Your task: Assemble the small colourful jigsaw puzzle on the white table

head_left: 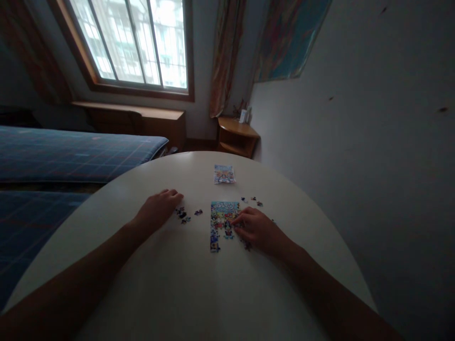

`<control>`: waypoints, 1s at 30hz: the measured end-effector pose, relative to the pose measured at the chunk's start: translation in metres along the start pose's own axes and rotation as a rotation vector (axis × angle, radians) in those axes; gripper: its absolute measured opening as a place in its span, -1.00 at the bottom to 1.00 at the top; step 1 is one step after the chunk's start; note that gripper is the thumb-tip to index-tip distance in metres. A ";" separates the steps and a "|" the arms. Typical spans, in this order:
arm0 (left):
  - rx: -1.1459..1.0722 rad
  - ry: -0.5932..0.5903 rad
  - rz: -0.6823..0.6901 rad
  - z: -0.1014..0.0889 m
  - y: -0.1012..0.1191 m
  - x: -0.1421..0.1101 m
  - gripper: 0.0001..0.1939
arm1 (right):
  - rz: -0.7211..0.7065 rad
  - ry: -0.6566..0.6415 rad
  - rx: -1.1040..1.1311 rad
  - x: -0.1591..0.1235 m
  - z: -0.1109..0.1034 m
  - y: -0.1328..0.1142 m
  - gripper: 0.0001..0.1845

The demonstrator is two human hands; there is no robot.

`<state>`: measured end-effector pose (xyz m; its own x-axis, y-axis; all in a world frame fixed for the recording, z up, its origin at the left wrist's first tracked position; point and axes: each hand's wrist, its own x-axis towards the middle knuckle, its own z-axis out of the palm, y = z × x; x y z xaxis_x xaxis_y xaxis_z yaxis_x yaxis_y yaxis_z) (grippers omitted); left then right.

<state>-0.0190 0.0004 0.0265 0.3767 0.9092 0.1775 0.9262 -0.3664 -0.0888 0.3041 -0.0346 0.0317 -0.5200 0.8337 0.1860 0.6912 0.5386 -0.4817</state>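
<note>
A partly assembled, colourful jigsaw puzzle (224, 208) lies flat on the white round table, its lower right part ragged. My right hand (258, 232) is over its right edge, fingers bent and fingertips together on a puzzle piece there; the hand partly hides that piece. Some loose pieces (248, 246) peek out beneath this hand. On the left, my left hand (161, 208) rests on the tabletop with loosely stretched fingers, holding nothing. Beside its fingertips is a small cluster of dark loose pieces (182, 214), with a single piece (198, 212) a little to the right.
Beyond the puzzle lies a small picture packet (224, 174) on the white table (170, 293). More loose pieces (253, 199) are scattered at the puzzle's upper right. A bed with a plaid mattress (78, 154) stands left, a wooden corner shelf (237, 128) behind, and a wall on the right.
</note>
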 end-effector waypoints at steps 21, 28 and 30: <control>-1.007 0.341 0.344 0.001 0.091 -0.013 -0.86 | -0.171 0.261 0.038 -0.005 0.016 -0.033 -0.79; -1.063 0.347 0.407 -0.004 0.091 -0.014 -0.91 | -0.428 0.411 -0.089 -0.002 0.014 -0.034 -0.94; -1.057 0.337 0.384 -0.006 0.093 -0.016 -0.90 | -0.475 0.423 -0.165 -0.003 0.010 -0.034 -0.91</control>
<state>0.0612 -0.0499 0.0216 0.4726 0.6631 0.5804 0.2439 -0.7313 0.6370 0.2778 -0.0568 0.0391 -0.5690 0.4580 0.6830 0.5203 0.8437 -0.1323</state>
